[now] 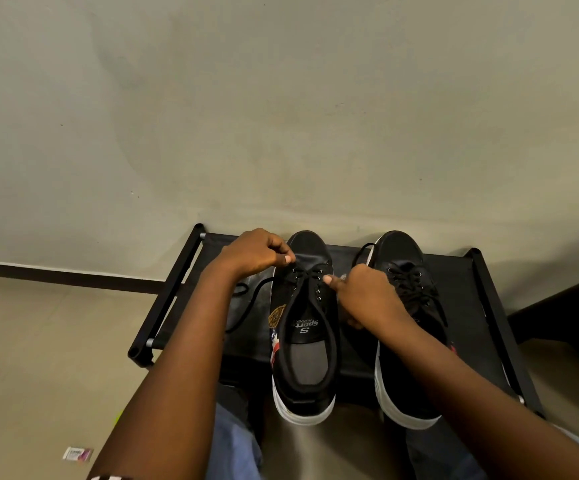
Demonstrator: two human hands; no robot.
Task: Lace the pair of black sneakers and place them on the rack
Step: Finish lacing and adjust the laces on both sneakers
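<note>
Two black sneakers with white soles stand side by side on the black rack (pixel 489 299), toes toward the wall. The left sneaker (pixel 307 368) is laced only through its front eyelets. My left hand (pixel 253 252) pinches the black lace (pixel 246 306) beside the shoe's left eyelets, and the lace's loose end trails left across the rack. My right hand (pixel 364 296) presses its thumb against the right eyelets, with the other fingers curled; whether it holds the other lace end is hidden. The right sneaker (pixel 405 368) has laces through all its eyelets, partly covered by my right forearm.
The rack stands against a plain grey wall (pixel 281 116) on a beige tiled floor (pixel 39 358). A small white and pink packet (pixel 77 454) lies on the floor at lower left. My knees in blue trousers (pixel 232 441) are right before the rack.
</note>
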